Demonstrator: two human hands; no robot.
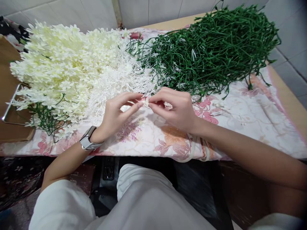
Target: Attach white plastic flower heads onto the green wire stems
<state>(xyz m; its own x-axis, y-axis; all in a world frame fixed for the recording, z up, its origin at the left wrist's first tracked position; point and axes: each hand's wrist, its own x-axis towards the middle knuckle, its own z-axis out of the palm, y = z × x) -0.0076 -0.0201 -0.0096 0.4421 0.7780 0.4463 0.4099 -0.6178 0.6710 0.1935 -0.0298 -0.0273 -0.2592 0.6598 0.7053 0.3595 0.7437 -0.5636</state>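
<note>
My left hand [117, 113] and my right hand [174, 108] meet fingertip to fingertip above the floral cloth [240, 118]. Both pinch a small white plastic flower piece [145, 103] between thumb and fingers. A watch [87, 140] sits on my left wrist. Just behind the hands lies a heap of white spiky flower centres [120, 80]. A big mound of cream artificial flowers [59, 60] fills the left. A tangled pile of green plastic stems [216, 48] fills the back right.
A brown board with a metal wire handle [9, 105] lies at the left edge. The table's wooden edge [290, 102] shows on the right, with tiled wall [96, 12] behind. My white-clad knees [144, 198] are under the table's front edge.
</note>
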